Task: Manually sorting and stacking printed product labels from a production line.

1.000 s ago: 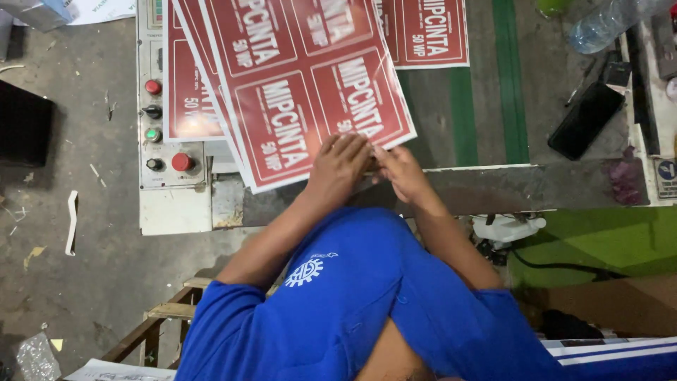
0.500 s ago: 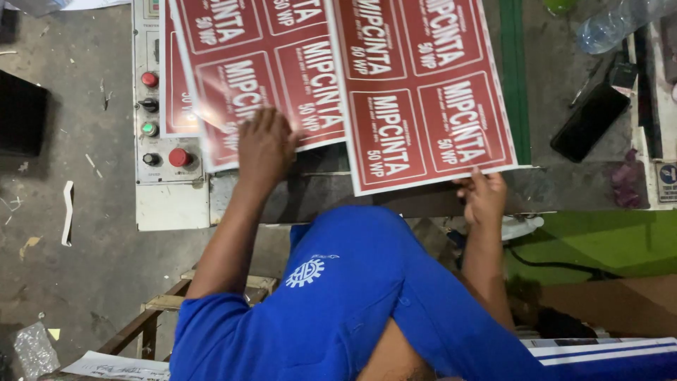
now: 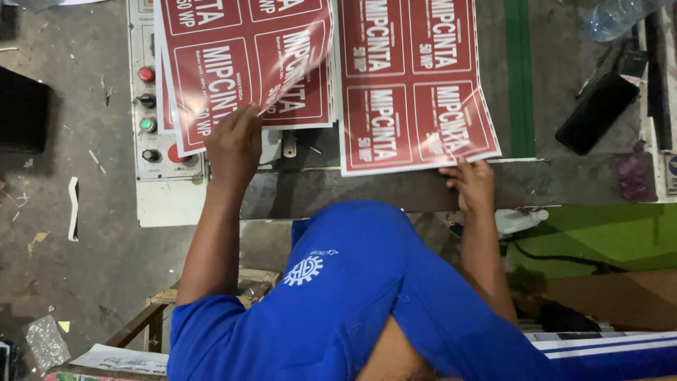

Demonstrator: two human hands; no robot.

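My left hand (image 3: 233, 144) grips the lower edge of a stack of glossy red printed sheets (image 3: 233, 63), whose top sheet curls up at its right corner. My right hand (image 3: 471, 185) pinches the bottom right corner of a single red sheet with four label panels (image 3: 412, 77). That sheet lies flat on the grey metal work surface (image 3: 310, 190), just right of the stack. A narrow gap separates the two.
A white control panel with red, green and black buttons (image 3: 149, 127) sits under the stack's left edge. A black phone (image 3: 596, 113) and a plastic bottle (image 3: 617, 15) lie at the far right. My blue-trousered knee (image 3: 352, 282) fills the foreground, above a wooden stool (image 3: 151, 317).
My hands started together at the stack's lower edge and moved apart. The right hand drew one sheet off to the right and the left hand shifted left with the stack.
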